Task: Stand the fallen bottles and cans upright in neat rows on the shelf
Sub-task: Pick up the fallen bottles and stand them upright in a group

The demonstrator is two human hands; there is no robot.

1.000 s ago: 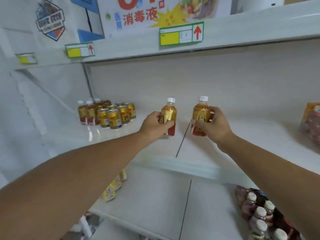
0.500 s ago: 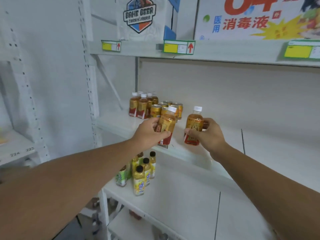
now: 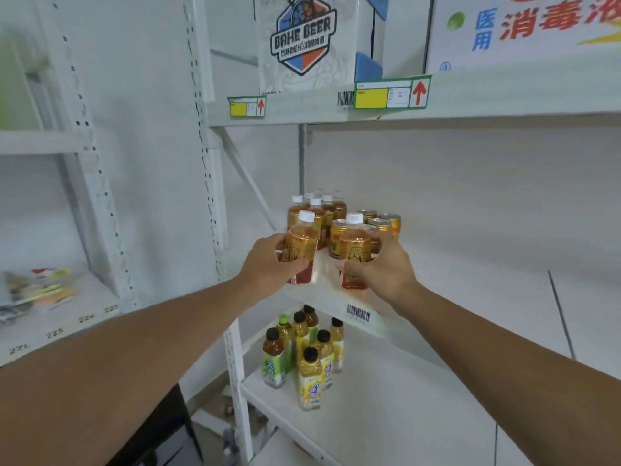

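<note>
My left hand grips an amber tea bottle with a white cap, held upright just in front of the standing bottles. My right hand holds a second amber bottle of the same kind, upright, its base near the front edge of the middle shelf. Behind them, at the shelf's left end, several like bottles stand in a group, and several gold cans stand to their right.
The lower shelf carries several yellow and green black-capped bottles. White shelf uprights stand left of the bottles. The upper shelf holds boxes and price tags. A neighbouring rack at the left holds packets.
Both hands have carried their bottles leftward along the shelf to the standing group of bottles and cans. The view has turned left with them.
</note>
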